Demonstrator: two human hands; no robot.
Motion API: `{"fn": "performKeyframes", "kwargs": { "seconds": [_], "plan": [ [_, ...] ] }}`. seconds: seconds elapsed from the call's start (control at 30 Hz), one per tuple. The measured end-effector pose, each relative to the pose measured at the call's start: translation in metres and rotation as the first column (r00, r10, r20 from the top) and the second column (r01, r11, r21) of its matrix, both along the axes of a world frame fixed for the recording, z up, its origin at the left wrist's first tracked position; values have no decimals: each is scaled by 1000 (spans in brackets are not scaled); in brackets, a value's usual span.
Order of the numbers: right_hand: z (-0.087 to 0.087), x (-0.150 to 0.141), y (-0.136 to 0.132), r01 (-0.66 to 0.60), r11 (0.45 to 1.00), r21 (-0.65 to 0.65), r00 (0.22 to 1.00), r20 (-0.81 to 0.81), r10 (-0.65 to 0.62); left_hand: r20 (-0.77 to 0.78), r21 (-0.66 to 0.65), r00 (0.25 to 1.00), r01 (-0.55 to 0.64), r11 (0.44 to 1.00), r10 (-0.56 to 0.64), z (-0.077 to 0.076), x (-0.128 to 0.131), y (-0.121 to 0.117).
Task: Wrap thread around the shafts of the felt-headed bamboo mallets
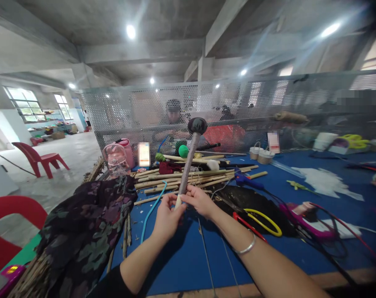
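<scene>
blue table [181, 256] | L hand [167, 217] + R hand [200, 200] both clamped on stick [188, 165] base, upright

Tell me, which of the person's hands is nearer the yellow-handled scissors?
Right. The right hand grips the stick just left of the scissors; the left hand sits farther left, beyond it.

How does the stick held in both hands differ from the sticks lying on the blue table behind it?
The held stick stands tilted upright, gripped at its lower end by the left hand and right hand; the pile of sticks lies flat. The held stick is wrapped grey with a dark round head; most in the pile are bare and pale. Both look like thin wooden rods.
</scene>
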State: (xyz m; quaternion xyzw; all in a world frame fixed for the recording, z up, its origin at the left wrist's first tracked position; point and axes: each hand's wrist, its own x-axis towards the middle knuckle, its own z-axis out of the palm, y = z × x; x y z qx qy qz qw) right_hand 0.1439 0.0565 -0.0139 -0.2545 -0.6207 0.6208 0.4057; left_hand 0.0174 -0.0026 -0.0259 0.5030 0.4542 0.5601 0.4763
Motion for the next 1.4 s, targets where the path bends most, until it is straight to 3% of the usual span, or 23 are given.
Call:
{"fn": "performKeyframes", "kwargs": {
  "seconds": [0.07,0.23,0.3,0.5,0.67,0.83,1.0,1.23,1.4],
  "plan": [
    [2,2,-1,10,1000,-8,1000,-5,-10,27,-10,1000,-2,1000,2,2,0,0],
    [7,6,-3,-122,987,-106,989,-91,113,91,28,984,151,988,-153,10,1,-6],
    [5,5,-3,-122,985,-120,989,-101,110,85,17,981,175,985,-175,9,2,-7],
    [-4,-4,1,31,998,-55,1000,8,-31,-55,-32,996,-66,997,64,-4,4,-1],
    [5,-2,-3,-45,997,-59,999,-31,43,73,-16,997,3,1000,-2,7,5,-7],
    [12,3,-6,-107,991,-86,994,-15,106,143,-85,987,89,992,-76,13,7,-13],
    [10,2,-6,-100,993,-61,995,-11,100,153,-47,987,65,997,-57,8,9,-11],
    [1,1,0,36,996,79,998,51,-40,124,-90,992,46,995,-35,10,4,-9],
    [-4,-1,4,35,996,82,997,69,-41,50,-49,997,-52,997,54,6,1,-6]
  ]
}}
